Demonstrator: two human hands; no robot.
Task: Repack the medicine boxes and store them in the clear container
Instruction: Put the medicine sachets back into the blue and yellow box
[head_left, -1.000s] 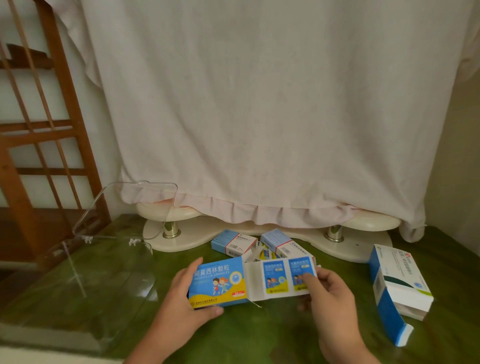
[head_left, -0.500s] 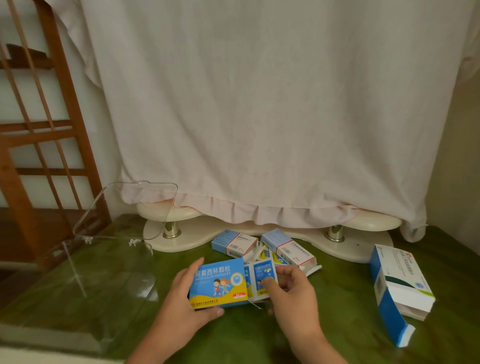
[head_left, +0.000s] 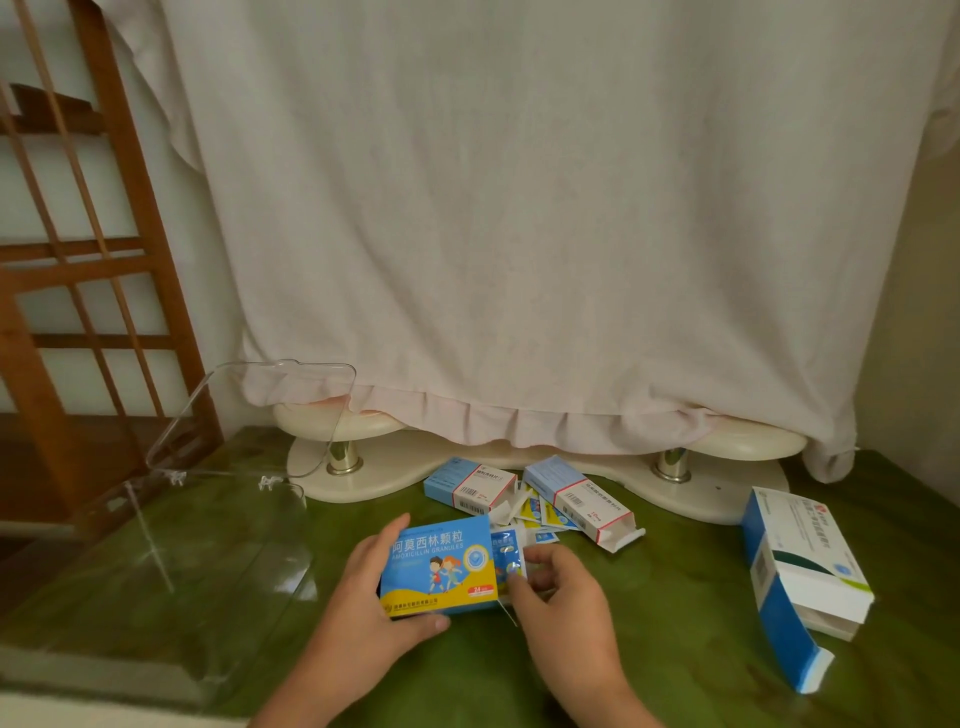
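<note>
The step in hand appears to be refilling a blue-and-yellow granule box (head_left: 441, 564), held just right of the clear container (head_left: 208, 561) and low over the green table (head_left: 675, 649). The left hand (head_left: 363, 613) grips the box, thumb curled along its near edge, fingers behind its far edge. The right hand (head_left: 561, 608) pinches a sachet strip (head_left: 506, 556) that sits partly inside the box's open end. The box's long axis runs left to right, printed face up, open end pointing away from the container. The next move is likely to push the strip home and tuck the flap shut. Farther right of the container lie loose sachets (head_left: 540, 512), two pale blue boxes (head_left: 467, 483) and a larger white-and-blue box (head_left: 800, 566).
</note>
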